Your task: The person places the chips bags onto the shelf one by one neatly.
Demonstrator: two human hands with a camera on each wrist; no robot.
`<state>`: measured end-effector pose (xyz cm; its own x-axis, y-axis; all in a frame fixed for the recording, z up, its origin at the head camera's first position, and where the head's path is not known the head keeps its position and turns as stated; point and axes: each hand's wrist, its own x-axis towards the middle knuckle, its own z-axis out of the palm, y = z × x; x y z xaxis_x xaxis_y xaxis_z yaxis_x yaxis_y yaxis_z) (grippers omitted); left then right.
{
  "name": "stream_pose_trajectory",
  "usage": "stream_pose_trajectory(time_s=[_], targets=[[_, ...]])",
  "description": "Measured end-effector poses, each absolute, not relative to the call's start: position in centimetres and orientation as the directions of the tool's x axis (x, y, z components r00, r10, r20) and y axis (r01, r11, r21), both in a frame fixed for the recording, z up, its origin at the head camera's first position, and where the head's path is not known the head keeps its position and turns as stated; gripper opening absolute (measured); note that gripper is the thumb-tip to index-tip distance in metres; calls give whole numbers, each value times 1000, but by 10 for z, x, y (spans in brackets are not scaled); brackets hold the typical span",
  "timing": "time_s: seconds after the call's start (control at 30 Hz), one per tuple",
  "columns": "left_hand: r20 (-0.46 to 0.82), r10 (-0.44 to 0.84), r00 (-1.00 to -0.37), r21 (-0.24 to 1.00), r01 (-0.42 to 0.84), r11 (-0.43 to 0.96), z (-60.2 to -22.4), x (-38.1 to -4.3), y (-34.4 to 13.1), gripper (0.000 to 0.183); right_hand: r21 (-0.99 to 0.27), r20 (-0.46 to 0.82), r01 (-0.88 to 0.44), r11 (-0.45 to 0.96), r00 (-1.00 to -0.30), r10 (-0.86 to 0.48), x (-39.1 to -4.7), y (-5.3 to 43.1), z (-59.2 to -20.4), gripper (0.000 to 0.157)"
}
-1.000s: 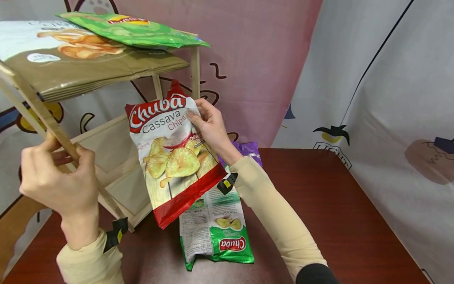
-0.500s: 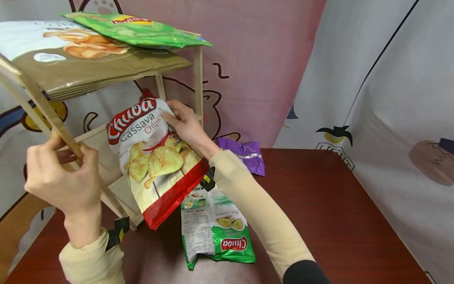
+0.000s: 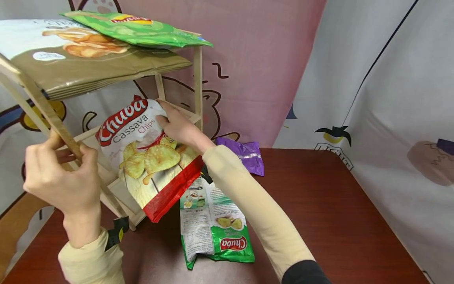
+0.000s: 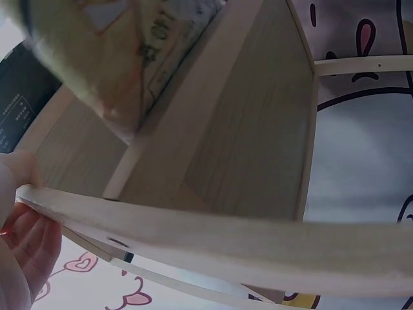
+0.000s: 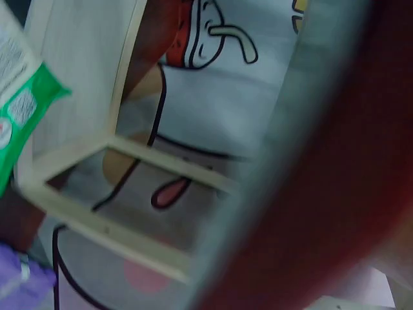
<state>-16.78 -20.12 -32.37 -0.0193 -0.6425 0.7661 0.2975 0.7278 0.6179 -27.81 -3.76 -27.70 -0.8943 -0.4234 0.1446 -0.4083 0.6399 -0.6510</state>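
Observation:
A red and white bag of cassava chips (image 3: 150, 159) hangs tilted in front of the wooden rack's lower shelf. My right hand (image 3: 179, 126) pinches it by its upper right edge, fingers partly behind it. My left hand (image 3: 64, 177) grips the rack's near wooden post (image 3: 44, 108) between thumb and fingers. In the left wrist view, the hand (image 4: 35, 245) is at the post's edge, and a blurred bag (image 4: 90, 58) is over the shelf's wooden divider (image 4: 193, 110). Blurred red fills much of the right wrist view.
On the rack's top lie a brown and white chip bag (image 3: 117, 69) and a green bag (image 3: 142, 33). A green and white chip bag (image 3: 213, 225) lies on the dark red table (image 3: 319, 221), with a purple packet (image 3: 244, 155) behind it. A printed curtain (image 3: 255, 71) hangs behind.
My right hand has carried the red and white bag left and slightly back, towards the lower shelf. The purple packet has come more into view. My left hand keeps its grip on the post.

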Motion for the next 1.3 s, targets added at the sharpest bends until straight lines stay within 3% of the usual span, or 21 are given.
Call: stream_pose_trajectory(time_s=[0.2,0.4,0.5,0.6,0.77,1.0,1.13,1.3], targets=[[766,-643,-17,620,283,732,-324,-168,-202,25,-501,254,-507,701,-861,-441,-267,-22,-277,63],[772,-636,-24,614,290,734,-324,-169,-200,26,-165,380,-730,663,-667,-640,-241,-5,-277,63],[780,-625,-24,602,296,741,-324,-169,-200,27,4,344,-785,619,-580,-738,-224,4,-281,65],[781,-624,-27,602,298,741,-324,-168,-200,26,110,284,-800,590,-543,-790,-207,14,-291,74],[782,-623,-27,602,295,742,-325,-168,-201,26,209,246,-787,580,-532,-810,-191,29,-314,92],[776,-630,-21,609,286,740,-326,-168,-201,26,297,287,-748,593,-522,-803,-188,33,-340,102],[776,-630,-21,608,287,740,-325,-168,-201,26,315,343,-741,593,-494,-799,-191,27,-352,94],[778,-628,-24,607,284,742,-324,-168,-201,27,323,446,-772,548,-387,-807,-204,18,-355,71]])
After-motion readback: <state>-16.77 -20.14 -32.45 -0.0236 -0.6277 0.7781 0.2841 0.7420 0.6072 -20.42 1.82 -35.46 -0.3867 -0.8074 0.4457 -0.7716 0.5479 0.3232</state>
